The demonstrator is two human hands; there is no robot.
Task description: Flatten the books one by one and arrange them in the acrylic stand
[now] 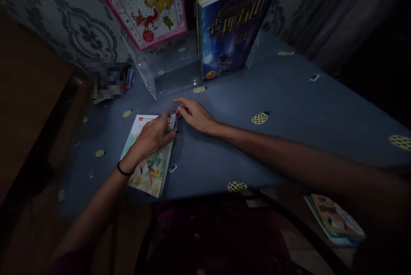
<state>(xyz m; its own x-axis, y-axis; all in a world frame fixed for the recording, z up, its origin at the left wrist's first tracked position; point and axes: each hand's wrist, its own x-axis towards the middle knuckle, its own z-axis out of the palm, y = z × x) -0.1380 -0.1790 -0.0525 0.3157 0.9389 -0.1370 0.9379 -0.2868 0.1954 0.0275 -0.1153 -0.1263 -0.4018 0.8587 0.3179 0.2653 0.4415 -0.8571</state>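
Note:
A thin paperback book (pixel 157 166) with a colourful illustrated cover lies closed on the left part of the table. My left hand (pixel 153 134) rests across its upper cover, thumb and fingers apart, a black band around the wrist. At the book's top right corner is my right hand (pixel 192 114). Its index finger stretches out to the left, while the thumb and other fingers are bent together at the corner. Exactly how much of the book's edge they pinch is hard to see in the dim light.
A blue cloth with pineapple prints covers the table (pixel 218 155). Behind my hands, a clear acrylic stand (pixel 146 76) holds a pink picture book (pixel 144 10) and a dark blue book (pixel 229 31). A blurred stack (pixel 111 80) sits back left. Another book (pixel 335 219) lies low at right.

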